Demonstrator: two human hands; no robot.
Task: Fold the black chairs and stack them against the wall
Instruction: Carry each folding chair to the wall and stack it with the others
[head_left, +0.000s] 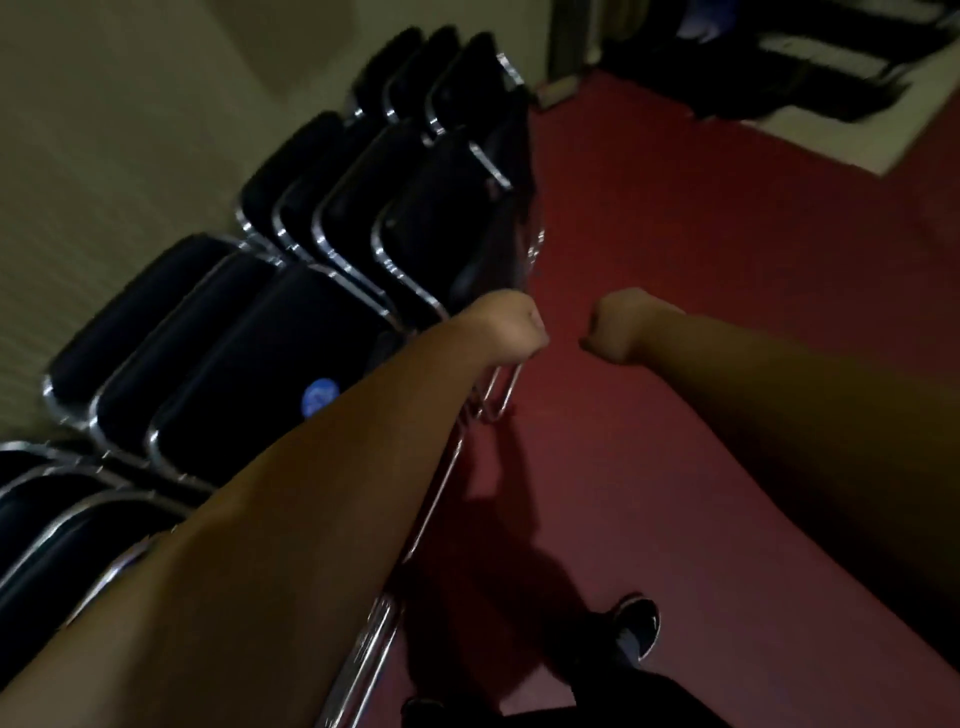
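Reaching forward with both arms, with the left hand (511, 327) curled into a fist at the outer edge of the folded black chairs (260, 364); cannot tell through the blur whether gripping the chrome frame (500, 397) below it or nothing. Curling the right hand (621, 327) into a fist as well, over bare red floor (727, 249), with nothing visible in it. Can see those chairs leaning in rows against the wall (104, 130), one bearing a blue sticker (319, 395). Seems to fall between chairs, with these already stacked. Next, probably: turn toward the dark shapes (779, 67) at far right, too blurred to name, find an unfolded chair, and open the fingers for its seat and back.
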